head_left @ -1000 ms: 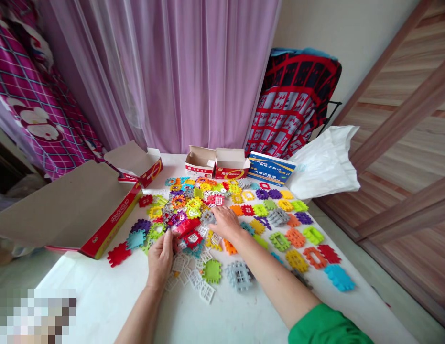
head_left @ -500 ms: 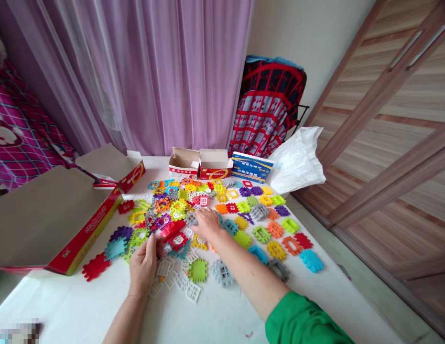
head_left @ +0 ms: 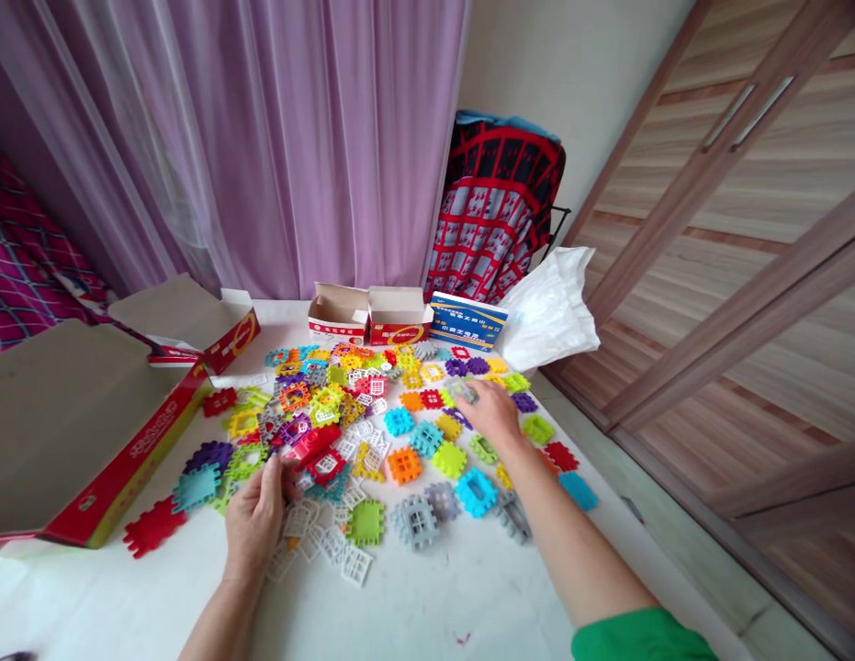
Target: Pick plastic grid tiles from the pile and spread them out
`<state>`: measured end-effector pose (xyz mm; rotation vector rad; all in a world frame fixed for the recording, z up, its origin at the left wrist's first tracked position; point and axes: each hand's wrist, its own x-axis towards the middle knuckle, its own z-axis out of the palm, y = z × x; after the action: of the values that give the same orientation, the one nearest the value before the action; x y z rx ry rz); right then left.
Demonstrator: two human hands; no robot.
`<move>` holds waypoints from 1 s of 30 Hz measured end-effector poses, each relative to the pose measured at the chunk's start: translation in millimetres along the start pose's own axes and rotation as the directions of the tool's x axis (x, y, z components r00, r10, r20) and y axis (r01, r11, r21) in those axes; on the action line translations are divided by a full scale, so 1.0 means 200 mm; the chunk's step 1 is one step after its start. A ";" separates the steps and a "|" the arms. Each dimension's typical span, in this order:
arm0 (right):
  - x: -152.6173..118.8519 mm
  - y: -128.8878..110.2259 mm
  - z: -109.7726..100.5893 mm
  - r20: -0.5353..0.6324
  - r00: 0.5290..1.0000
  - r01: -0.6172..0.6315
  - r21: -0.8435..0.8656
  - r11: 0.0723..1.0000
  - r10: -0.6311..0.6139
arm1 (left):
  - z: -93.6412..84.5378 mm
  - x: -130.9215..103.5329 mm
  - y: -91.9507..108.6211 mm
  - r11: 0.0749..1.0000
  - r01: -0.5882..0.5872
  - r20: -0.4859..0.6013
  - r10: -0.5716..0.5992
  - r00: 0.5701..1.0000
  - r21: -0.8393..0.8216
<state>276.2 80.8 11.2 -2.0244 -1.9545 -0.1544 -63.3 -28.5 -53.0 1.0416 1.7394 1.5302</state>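
Note:
My left hand (head_left: 256, 514) rests at the near left edge of a heap of plastic building blocks, beside a long red block (head_left: 312, 447). Its fingers are curled together, and what they hold, if anything, is hidden. Over the right part of the table, my right hand (head_left: 494, 415) has its fingertips closed on a grey building block (head_left: 460, 391). Beneath and around it lie blocks sorted loosely by colour, including a lime green block (head_left: 449, 459) and a teal block (head_left: 425, 439). White window-frame pieces (head_left: 356, 564) are scattered near my left hand.
Open cardboard boxes stand on the left, one large (head_left: 134, 450) and one smaller (head_left: 227, 340). Two small red boxes (head_left: 399, 330), a blue box (head_left: 468, 321) and a white plastic bag (head_left: 551, 312) line the back. A wooden wardrobe (head_left: 709, 275) stands at the right.
My right hand has moved right from the middle of the heap to the sorted blocks, with a grey block now showing at its fingertips. My left hand stays by the red block.

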 end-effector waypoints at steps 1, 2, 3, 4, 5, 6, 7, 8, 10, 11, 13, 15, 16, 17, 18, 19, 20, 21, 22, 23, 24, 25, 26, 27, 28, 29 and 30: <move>0.01 0.09 -0.01 -0.011 0.999 -0.053 -0.027 0.998 0.053 | 0.00 0.00 0.00 1.000 -0.001 0.001 0.001 1.000 0.002; 0.01 0.16 -0.02 -0.011 0.995 -0.095 -0.046 0.994 0.094 | 0.00 0.00 0.00 1.000 -0.001 -0.001 0.001 1.000 0.005; 0.01 0.22 -0.03 -0.007 0.993 -0.121 -0.062 0.991 0.121 | 0.00 0.00 -0.01 1.000 0.000 -0.002 0.000 1.000 0.008; 0.00 0.26 -0.03 0.001 0.990 -0.139 -0.076 0.987 0.139 | 0.00 0.00 -0.01 1.000 0.001 -0.004 -0.001 1.000 0.012; 0.00 0.29 -0.03 0.008 0.989 -0.148 -0.089 0.985 0.149 | 0.00 0.00 -0.01 1.000 0.003 -0.005 -0.003 1.000 0.016; -0.01 0.30 -0.03 0.013 0.988 -0.152 -0.101 0.983 0.154 | 0.00 0.00 -0.01 1.000 0.007 -0.003 -0.007 1.000 0.021; -0.02 0.31 -0.02 0.017 0.987 -0.155 -0.112 0.982 0.157 | 0.00 0.00 -0.01 1.000 0.010 0.000 -0.010 1.000 0.024; -0.02 0.31 -0.02 0.021 0.987 -0.158 -0.120 0.980 0.162 | 0.00 0.00 -0.01 1.000 0.011 0.000 -0.011 1.000 0.026; -0.03 0.30 -0.01 0.032 0.984 -0.168 -0.128 0.977 0.174 | 0.00 0.00 0.00 1.000 0.012 -0.004 -0.012 1.000 0.025; -0.03 0.30 -0.01 0.038 0.983 -0.174 -0.130 0.976 0.180 | 0.00 0.00 0.00 1.000 0.011 -0.007 -0.011 1.000 0.023; -0.03 0.30 0.00 0.046 0.980 -0.186 -0.133 0.974 0.193 | 0.00 -0.01 0.01 1.000 0.011 -0.006 -0.011 1.000 0.013; -0.03 0.30 0.00 0.052 0.978 -0.191 -0.135 0.972 0.200 | 0.00 -0.01 0.01 1.000 0.024 -0.003 -0.024 1.000 0.003; -0.03 0.30 0.00 0.055 0.978 -0.192 -0.135 0.972 0.201 | 0.01 -0.01 0.01 0.999 0.033 -0.005 -0.033 0.999 -0.002; -0.03 0.30 0.00 0.060 0.977 -0.193 -0.134 0.972 0.203 | 0.01 -0.01 0.01 0.999 0.043 -0.009 -0.043 0.999 -0.006; -0.03 0.30 0.00 0.065 0.977 -0.193 -0.134 0.972 0.203 | 0.01 -0.01 0.01 0.999 0.052 -0.012 -0.052 0.999 -0.009; -0.03 0.30 0.00 0.071 0.976 -0.195 -0.132 0.972 0.206 | 0.01 -0.01 0.01 0.998 0.056 -0.015 -0.056 0.998 -0.011; -0.03 0.30 0.00 0.076 0.975 -0.197 -0.131 0.972 0.208 | 0.01 -0.01 0.00 0.998 0.057 -0.015 -0.057 0.998 -0.009; -0.04 0.30 0.00 0.080 0.975 -0.197 -0.129 0.972 0.208 | 0.01 -0.01 0.00 0.999 0.054 -0.016 -0.054 0.998 -0.005; -0.04 0.29 0.00 0.082 0.975 -0.195 -0.127 0.973 0.206 | 0.00 -0.01 0.00 0.999 0.048 -0.015 -0.048 0.999 0.000; -0.04 0.29 0.00 0.080 0.976 -0.191 -0.126 0.973 0.202 | 0.00 0.00 0.00 0.999 0.040 -0.013 -0.040 0.999 0.004; -0.04 0.29 -0.01 0.074 0.978 -0.185 -0.127 0.974 0.196 | 0.00 0.00 -0.01 1.000 0.031 -0.012 -0.031 0.999 0.004; -0.05 0.29 -0.01 0.063 0.981 -0.177 -0.127 0.976 0.186 | 0.00 0.00 0.00 1.000 0.024 -0.007 -0.024 1.000 0.001; -0.05 0.29 -0.02 0.049 0.984 -0.165 -0.126 0.978 0.173 | 0.00 0.00 0.00 1.000 0.018 -0.003 -0.018 1.000 -0.008; -0.05 0.28 -0.02 0.032 0.988 -0.149 -0.122 0.981 0.154 | 0.01 0.00 0.00 1.000 0.016 0.000 -0.016 1.000 -0.019; -0.04 0.27 -0.03 0.015 0.992 -0.126 -0.115 0.985 0.128 | 0.01 0.00 0.00 0.999 0.017 0.004 -0.017 1.000 -0.033; -0.04 0.25 -0.03 -0.001 0.996 -0.094 -0.102 0.990 0.094 | 0.01 0.00 0.00 0.999 0.019 0.006 -0.019 1.000 -0.047; -0.03 0.22 -0.04 -0.017 0.998 -0.057 -0.083 0.995 0.056 | 0.01 0.00 0.01 0.998 0.022 0.004 -0.021 1.000 -0.061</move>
<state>321.3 71.4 9.4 -2.1228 -1.9098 -0.2407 -61.4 -28.5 -51.7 0.9916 1.6855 1.5570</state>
